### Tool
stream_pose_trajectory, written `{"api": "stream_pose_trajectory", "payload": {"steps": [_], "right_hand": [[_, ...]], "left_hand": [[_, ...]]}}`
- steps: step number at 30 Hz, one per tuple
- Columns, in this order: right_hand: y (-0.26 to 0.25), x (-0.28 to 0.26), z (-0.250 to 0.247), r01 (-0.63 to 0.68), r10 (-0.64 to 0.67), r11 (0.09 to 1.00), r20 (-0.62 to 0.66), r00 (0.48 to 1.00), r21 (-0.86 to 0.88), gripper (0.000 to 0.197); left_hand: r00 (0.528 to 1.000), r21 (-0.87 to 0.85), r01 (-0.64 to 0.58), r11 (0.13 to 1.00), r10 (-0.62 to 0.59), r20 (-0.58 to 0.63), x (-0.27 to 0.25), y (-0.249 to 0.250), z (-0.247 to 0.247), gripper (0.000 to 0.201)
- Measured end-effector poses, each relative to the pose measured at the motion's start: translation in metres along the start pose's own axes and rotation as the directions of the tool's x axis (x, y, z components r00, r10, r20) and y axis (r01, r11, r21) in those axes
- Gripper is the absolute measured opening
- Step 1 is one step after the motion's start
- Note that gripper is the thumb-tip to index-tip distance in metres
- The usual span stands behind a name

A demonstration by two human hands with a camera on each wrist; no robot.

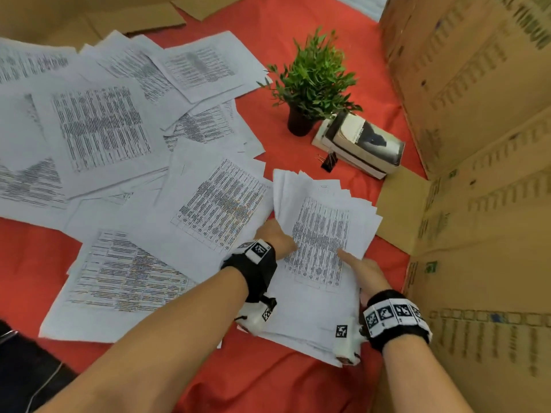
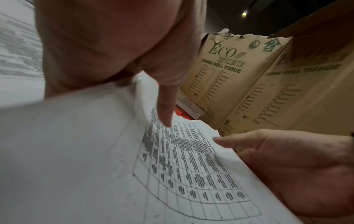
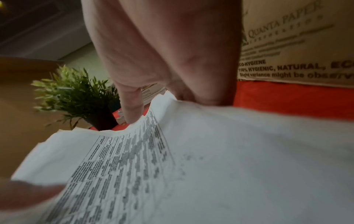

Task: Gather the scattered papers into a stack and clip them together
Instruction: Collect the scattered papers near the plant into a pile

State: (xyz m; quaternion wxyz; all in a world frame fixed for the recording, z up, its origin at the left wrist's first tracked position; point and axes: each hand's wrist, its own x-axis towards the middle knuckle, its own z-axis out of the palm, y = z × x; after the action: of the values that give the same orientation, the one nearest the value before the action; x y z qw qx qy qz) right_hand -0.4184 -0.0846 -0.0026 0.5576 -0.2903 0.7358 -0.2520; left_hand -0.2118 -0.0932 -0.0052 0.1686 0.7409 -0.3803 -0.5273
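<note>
Held the fanned stack of white printed sheets (image 1: 319,234) at the near right of the red-cloth-covered worktop (image 1: 283,141), with the far corners splayed and uneven; could not tell whether resting on the cloth or raised just off it. Clamped its left edge in the grip of the left hand (image 1: 275,235), thumb pressed down on the printed table of the top sheet, other fingers hidden under the paper. Pinched its right edge in the grip of the right hand (image 1: 362,271), thumb laid across the top sheet, fingers tucked beneath and out of sight. Spread overlapping to the left and beyond: many loose white printed sheets (image 1: 101,129), the nearest lying right against the stack's left edge and crossed by the left forearm. Beyond the stack's far edge, apart from it across bare red cloth: a small black binder clip with wire handles (image 1: 329,162), set right against the foot of a pile of pale paperback books (image 1: 366,144). Just beside those books, on their far left: a green leafy plant in a dark pot (image 1: 313,81). Hemmed in on the right by tall brown cardboard boxes with green print (image 1: 477,114), with a flat brown cardboard flap (image 1: 396,204) close to the stack's right corner.
</note>
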Motion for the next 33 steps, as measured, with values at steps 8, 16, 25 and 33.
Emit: {"api": "stream_pose_trajectory", "payload": {"steps": [8,16,25,33], "right_hand": [[-0.022,-0.016,-0.001,0.303,-0.322,0.899,0.007,0.947,0.316,0.095],[-0.115,-0.090,0.063,0.666,-0.711,0.676,0.042,0.702,0.314,0.030],[-0.115,-0.113,0.107,0.725,-0.748,0.654,0.041,0.663,0.215,0.054],[-0.096,-0.104,0.134,0.679,-0.691,0.709,-0.004,0.723,0.189,0.033]], "left_hand": [[0.923,-0.408,-0.341,0.847,0.384,0.025,-0.032,0.001,-0.078,0.043],[0.793,-0.482,-0.606,0.633,0.526,-0.306,-0.073,0.036,-0.160,0.034],[0.719,-0.454,-0.694,0.558,0.513,-0.468,-0.075,0.012,-0.219,0.055],[0.771,-0.490,-0.636,0.596,0.521,-0.367,-0.060,-0.002,-0.226,0.029]]}}
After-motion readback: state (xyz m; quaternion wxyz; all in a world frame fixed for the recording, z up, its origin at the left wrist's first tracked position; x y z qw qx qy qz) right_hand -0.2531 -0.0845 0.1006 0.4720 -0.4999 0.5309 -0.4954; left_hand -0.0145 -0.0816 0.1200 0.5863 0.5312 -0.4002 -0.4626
